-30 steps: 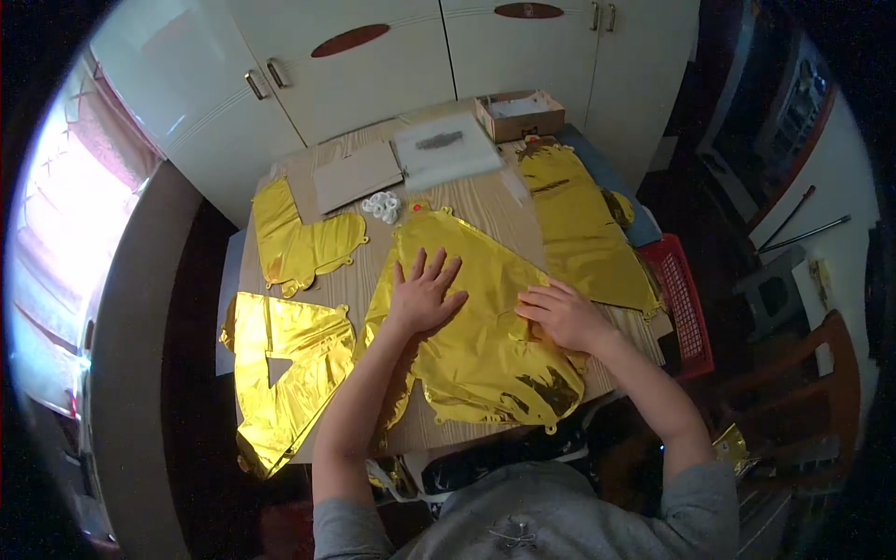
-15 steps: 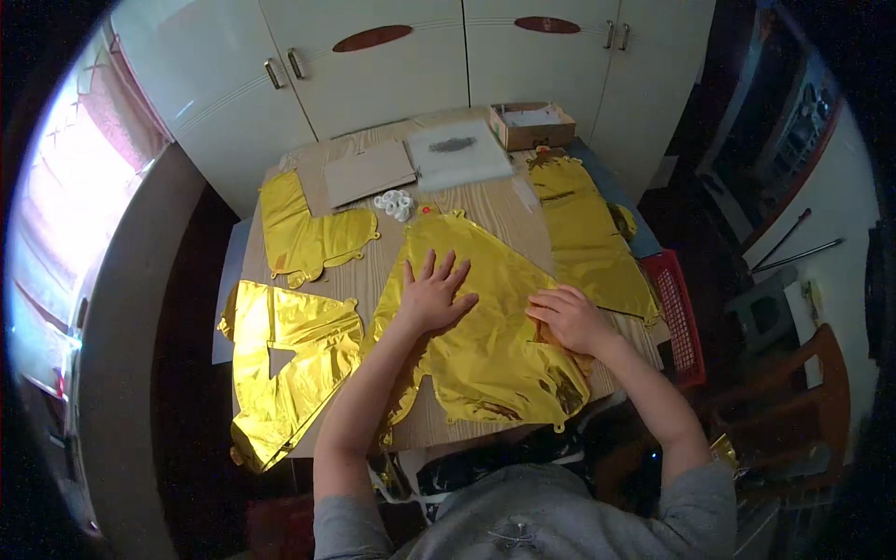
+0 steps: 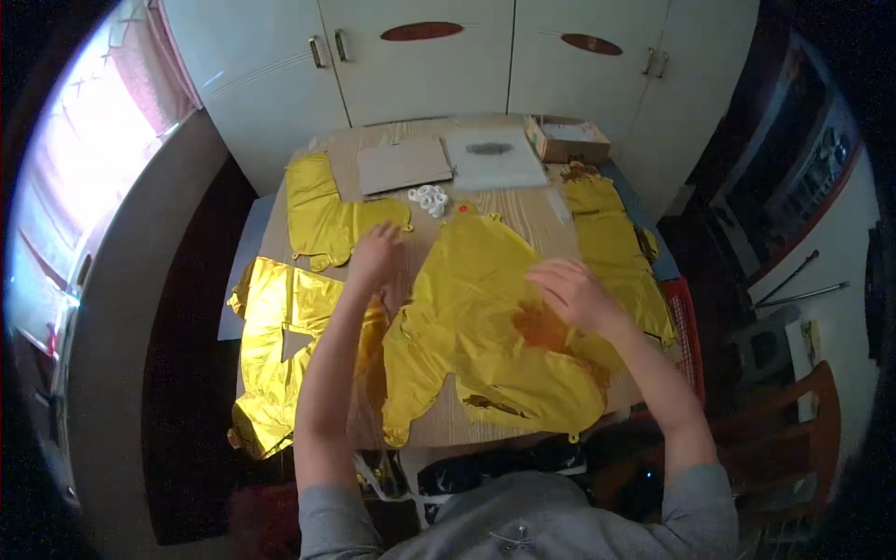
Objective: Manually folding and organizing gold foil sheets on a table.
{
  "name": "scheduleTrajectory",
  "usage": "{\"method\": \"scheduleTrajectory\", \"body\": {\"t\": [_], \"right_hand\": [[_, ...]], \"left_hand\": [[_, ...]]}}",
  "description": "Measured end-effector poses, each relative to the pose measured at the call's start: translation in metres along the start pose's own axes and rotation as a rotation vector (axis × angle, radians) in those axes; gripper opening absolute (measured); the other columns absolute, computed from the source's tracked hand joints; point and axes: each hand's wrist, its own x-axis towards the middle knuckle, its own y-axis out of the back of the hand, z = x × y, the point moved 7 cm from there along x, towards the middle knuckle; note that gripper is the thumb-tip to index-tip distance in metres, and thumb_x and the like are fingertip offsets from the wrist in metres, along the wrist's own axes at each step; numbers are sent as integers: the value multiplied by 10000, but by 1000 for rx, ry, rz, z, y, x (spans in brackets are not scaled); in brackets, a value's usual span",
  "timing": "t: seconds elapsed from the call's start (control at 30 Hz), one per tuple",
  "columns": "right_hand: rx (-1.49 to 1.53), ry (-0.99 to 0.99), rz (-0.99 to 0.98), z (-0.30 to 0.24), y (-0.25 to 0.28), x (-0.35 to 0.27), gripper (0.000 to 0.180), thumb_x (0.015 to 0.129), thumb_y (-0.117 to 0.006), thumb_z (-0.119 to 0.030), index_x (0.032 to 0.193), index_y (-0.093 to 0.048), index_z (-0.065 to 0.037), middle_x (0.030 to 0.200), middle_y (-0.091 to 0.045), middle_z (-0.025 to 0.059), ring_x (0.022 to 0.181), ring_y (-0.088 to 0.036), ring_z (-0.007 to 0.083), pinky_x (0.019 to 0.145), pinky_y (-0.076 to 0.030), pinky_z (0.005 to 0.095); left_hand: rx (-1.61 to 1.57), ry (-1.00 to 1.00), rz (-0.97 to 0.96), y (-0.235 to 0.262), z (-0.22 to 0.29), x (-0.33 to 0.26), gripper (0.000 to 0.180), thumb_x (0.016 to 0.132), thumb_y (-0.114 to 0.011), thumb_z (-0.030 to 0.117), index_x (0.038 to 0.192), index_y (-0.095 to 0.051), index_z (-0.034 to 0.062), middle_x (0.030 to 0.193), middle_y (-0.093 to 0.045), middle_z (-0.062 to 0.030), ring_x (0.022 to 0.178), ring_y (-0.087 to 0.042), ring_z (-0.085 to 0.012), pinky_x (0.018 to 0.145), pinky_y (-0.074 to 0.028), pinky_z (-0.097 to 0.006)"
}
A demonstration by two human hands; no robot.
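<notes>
A person in grey sleeves leans over a wooden counter [image 3: 523, 210], both bare forearms stretched forward from the lower edge of the view. The right hand [image 3: 571, 294] hovers low over, or rests on, the right half of a large flat gold foil balloon [image 3: 485, 322], palm down, fingers loosely spread and its grip wide, closed on nothing. The left hand [image 3: 373, 257] reaches further up the counter, past the balloon's upper left edge, fingers curled slightly downward over bare wood; whether it pinches anything cannot be told, though the grip looks loose and open.

The large foil balloon lies deflated in the middle of the counter, between the two hands, its lower lobes near the person's edge of the counter. A second gold foil piece [image 3: 280, 355] hangs off the counter's left side, beside the left forearm. A third gold piece [image 3: 322, 215] lies flat just beyond the left hand, and a fourth, long gold piece [image 3: 611, 247] runs along the right side of the counter.

Further back, a small heap of white rings [image 3: 428, 199] sits near the counter's middle. Behind it lie a flat brown cardboard sheet [image 3: 403, 164] and a pale flat packet [image 3: 493, 157] side by side, with an open cardboard box [image 3: 567, 142] at the far right corner.

White cupboard doors [image 3: 420, 56] with metal handles close off the room behind the counter. A wooden chair [image 3: 793, 429] stands at lower right.
</notes>
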Motion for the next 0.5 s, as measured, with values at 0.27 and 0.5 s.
{"method": "scheduleTrajectory", "body": {"t": [0.27,0.5], "right_hand": [[50,32,-236,-13,-112,167,319,872,-569,-320,1082,-628,-88,1057,-644,139,970,-616,324,819,-497,444],[-17,41,-363,-15,-213,246,245,850,-549,-285,997,-604,-95,990,-645,116,940,-613,325,769,-498,445]], "left_hand": [[91,364,152,19,-90,-23,242,853,-495,188,995,-647,66,1080,-640,-112,1022,-585,-307,890,-446,-452],[127,376,243,18,-90,-30,219,839,-500,188,954,-660,91,1034,-654,-70,1036,-580,-263,884,-430,-431]]}}
